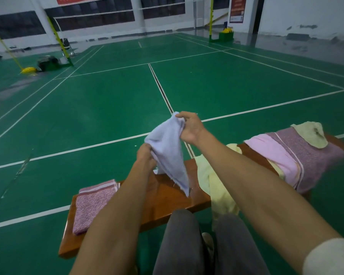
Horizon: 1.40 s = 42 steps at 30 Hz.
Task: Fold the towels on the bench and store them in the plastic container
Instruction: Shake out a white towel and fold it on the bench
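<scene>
Head view: pale lilac towel (168,149) held up in the air over the middle of the wooden counter (167,197), hanging to a loose point just above the wood. Right hand (191,128) pinching an upper corner, fingers curled round the cloth; left hand (146,155) lower, gripping the opposite edge, fingers closed into the fabric. Folded pink speckled towel (91,205) lying flat at the left end of the counter. Crumpled yellow towel (216,181) draped over the near edge, right of centre. Further right, a pink and purple towel (294,155) spread across the counter, with a cream cloth (312,133) on top. No plastic container in sight.

Likely light, soft and limp, sagging wherever unsupported; no stiffness to hold a shape. Best taken by two adjacent corners and pulled taut before laying flat to fold. Little slip risk, terry surface.
</scene>
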Each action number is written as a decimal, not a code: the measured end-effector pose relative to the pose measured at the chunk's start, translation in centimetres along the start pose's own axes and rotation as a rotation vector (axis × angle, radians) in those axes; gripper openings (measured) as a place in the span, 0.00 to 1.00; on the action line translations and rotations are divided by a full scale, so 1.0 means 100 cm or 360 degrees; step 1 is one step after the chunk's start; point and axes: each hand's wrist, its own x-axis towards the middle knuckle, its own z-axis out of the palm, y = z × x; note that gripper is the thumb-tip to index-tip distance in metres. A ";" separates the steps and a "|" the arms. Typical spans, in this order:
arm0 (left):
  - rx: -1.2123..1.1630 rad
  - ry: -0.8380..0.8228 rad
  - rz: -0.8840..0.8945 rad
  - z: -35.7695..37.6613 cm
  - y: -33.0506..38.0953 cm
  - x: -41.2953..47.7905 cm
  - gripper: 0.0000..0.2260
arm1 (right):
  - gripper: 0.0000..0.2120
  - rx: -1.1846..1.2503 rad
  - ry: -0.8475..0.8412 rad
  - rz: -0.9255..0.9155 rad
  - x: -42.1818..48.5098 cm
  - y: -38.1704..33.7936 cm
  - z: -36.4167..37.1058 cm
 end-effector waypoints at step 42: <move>0.0523 0.0082 0.0433 -0.015 0.123 0.018 0.21 | 0.05 -0.0347 0.0352 -0.0148 0.031 -0.053 -0.057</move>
